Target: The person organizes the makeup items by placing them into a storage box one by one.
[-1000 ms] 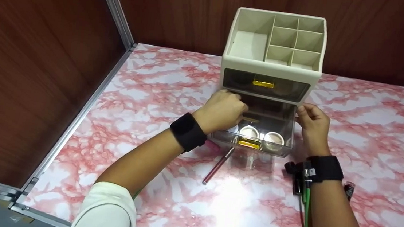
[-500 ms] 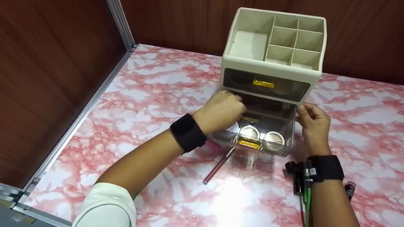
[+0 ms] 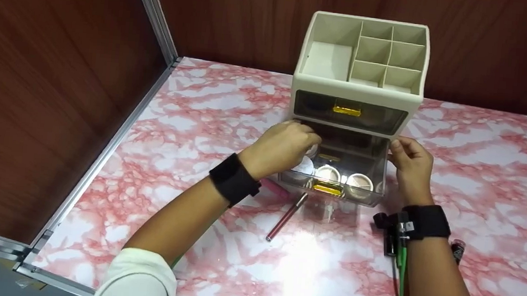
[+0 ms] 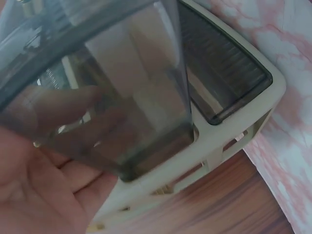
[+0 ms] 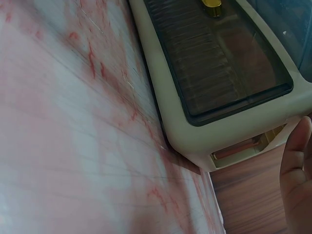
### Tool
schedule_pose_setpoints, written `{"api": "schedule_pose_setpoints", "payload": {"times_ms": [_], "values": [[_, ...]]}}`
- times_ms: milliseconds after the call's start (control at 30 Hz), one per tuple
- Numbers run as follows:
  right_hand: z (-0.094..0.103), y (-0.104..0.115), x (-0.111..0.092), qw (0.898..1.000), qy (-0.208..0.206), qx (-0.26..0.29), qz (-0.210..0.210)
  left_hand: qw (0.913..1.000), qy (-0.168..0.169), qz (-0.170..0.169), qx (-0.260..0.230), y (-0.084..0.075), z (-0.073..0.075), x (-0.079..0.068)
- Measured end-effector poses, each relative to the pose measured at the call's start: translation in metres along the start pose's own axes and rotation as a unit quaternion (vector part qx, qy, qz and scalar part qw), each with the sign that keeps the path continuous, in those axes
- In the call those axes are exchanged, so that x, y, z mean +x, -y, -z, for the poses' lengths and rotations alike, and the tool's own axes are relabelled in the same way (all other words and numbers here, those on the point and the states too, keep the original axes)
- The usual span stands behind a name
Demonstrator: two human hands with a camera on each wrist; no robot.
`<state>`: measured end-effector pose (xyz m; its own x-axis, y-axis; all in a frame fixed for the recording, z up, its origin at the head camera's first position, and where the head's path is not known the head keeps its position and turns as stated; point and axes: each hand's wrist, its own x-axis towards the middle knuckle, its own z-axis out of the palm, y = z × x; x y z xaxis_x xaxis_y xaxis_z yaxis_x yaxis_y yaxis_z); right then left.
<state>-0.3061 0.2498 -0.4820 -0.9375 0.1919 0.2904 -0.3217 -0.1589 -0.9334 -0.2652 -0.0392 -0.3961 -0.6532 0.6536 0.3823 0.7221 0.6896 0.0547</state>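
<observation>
A cream makeup organizer (image 3: 359,87) stands at the back of the table, its lower clear drawer (image 3: 363,202) pulled out. Several round compacts (image 3: 359,182) line the drawer's front. My left hand (image 3: 283,145) reaches over the drawer's left side with bent fingers. A pale round compact (image 3: 311,151) shows partly under its fingertips, seemingly pinched. Through the clear wall the left wrist view shows the thumb (image 4: 68,103) inside. My right hand (image 3: 412,163) is at the drawer's right side, thumb against the organizer's lower corner; its other fingertips are hidden.
In front of the drawer lie a slim red tube (image 3: 287,218) and a pink tube (image 3: 275,188). A small dark bottle (image 3: 457,251) stands right of my right forearm. Wood panels (image 3: 237,17) edge the table at the back and left.
My left hand has shifted slightly left and down, uncovering more of the compacts at the drawer's left. The right hand keeps its place beside the drawer.
</observation>
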Motion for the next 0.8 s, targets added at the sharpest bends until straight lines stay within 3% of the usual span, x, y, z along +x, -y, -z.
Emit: {"api": "schedule_pose_setpoints", "payload": {"times_ms": [167,433,567,800], "values": [[0.003,0.002,0.000,1.000,-0.005,-0.001,-0.002,0.9940,-0.096,0.009,-0.051,0.001,0.002,-0.015],[0.001,0.002,0.004,1.000,0.015,0.025,-0.007,0.9695,-0.236,-0.011,-0.066,0.002,0.010,-0.040],[0.000,0.001,0.003,1.000,0.011,0.014,0.002,0.9617,-0.264,-0.022,-0.071,0.004,0.018,-0.048],[0.001,0.000,-0.001,1.000,0.004,-0.007,0.009,0.9633,-0.256,-0.051,-0.062,0.005,0.032,-0.056]]}}
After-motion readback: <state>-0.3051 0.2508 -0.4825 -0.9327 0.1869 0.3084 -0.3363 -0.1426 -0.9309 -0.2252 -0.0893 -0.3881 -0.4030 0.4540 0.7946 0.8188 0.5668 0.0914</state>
